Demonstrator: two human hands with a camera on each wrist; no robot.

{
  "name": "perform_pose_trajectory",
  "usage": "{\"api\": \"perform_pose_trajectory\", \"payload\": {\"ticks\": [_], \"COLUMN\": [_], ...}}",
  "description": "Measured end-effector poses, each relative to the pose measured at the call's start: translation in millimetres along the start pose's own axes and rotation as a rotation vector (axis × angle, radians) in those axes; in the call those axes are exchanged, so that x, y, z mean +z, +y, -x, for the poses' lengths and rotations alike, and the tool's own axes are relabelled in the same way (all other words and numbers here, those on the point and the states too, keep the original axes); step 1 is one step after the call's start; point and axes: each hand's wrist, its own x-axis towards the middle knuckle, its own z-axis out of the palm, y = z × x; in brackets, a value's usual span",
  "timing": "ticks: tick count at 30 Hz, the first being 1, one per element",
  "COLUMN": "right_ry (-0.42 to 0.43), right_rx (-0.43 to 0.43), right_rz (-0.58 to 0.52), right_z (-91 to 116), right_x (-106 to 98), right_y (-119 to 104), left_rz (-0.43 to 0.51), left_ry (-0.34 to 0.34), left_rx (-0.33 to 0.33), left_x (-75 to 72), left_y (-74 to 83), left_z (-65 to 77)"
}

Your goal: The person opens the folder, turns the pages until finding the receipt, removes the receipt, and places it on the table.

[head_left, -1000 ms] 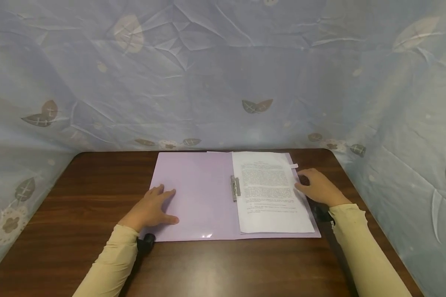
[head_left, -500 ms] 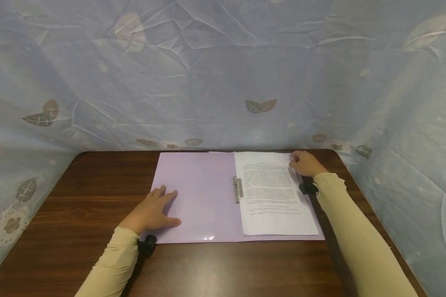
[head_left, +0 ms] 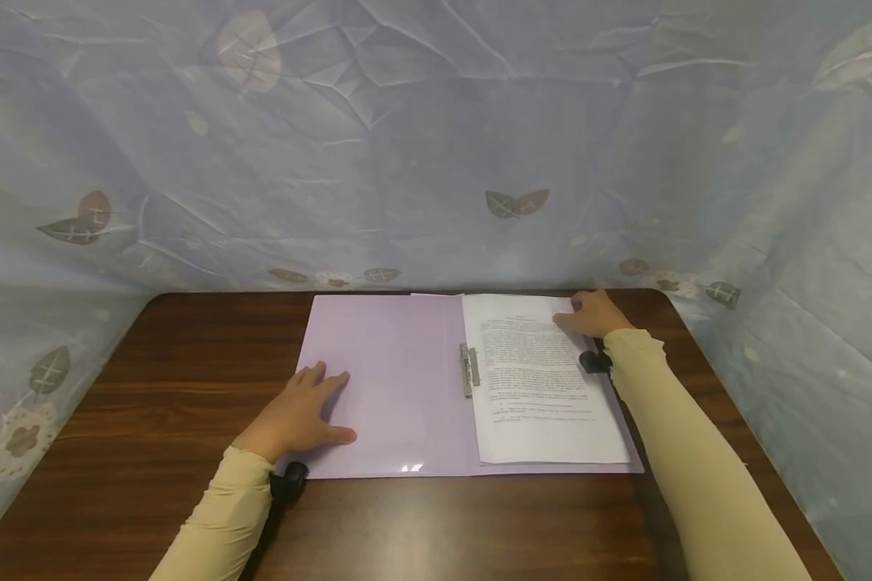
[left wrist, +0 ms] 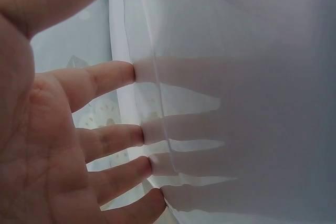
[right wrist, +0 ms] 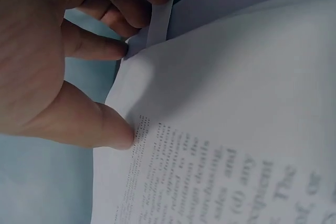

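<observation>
A lilac folder [head_left: 378,347] lies opened flat on the table. A stack of printed sheets [head_left: 552,440] covers its right half, beside a metal clip [head_left: 467,371] near the fold. My left hand [head_left: 294,415] rests on the left cover with fingers spread; its fingertips [left wrist: 119,72] touch the smooth surface in the left wrist view. At the stack's top right corner is my right hand [head_left: 589,313]. In the right wrist view its thumb lies on the top page, the index finger reaches the folder's corner, and the other fingers are beside a thin white tab [right wrist: 160,22].
The dark wooden table [head_left: 211,355] has rounded far corners. A pale blue leaf-patterned cloth [head_left: 407,161] hangs behind it and along both sides. The folder's far edge lies near the table's back edge.
My right hand has moved from the stack's right side up to its top right corner, and its thumb now lies on the page. The left hand stays on the left cover.
</observation>
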Motion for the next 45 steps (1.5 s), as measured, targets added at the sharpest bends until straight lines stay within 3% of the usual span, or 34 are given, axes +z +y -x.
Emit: {"api": "perform_pose_trajectory", "payload": {"ticks": [9,26,36,45], "right_ry": [0.033,0.036,0.035,0.025], "right_rx": [-0.021,-0.014,-0.025,-0.029], "right_rz": [0.012,0.02,0.019,0.007], "right_z": [0,6,22,30], "right_x": [0,-2,3,15], "right_y": [4,1,-10,-6], "left_rz": [-0.021,-0.026,-0.083,-0.129], "left_ry": [0.015,-0.002,-0.022,-0.079], "left_rx": [0.039,0.033,0.018,-0.044], "left_x": [-4.0,-7.3,-9.3,-12.0], "left_y": [4.9,9.4,11.2,17.6], "left_z": [3.4,5.1,9.8,14.7]}}
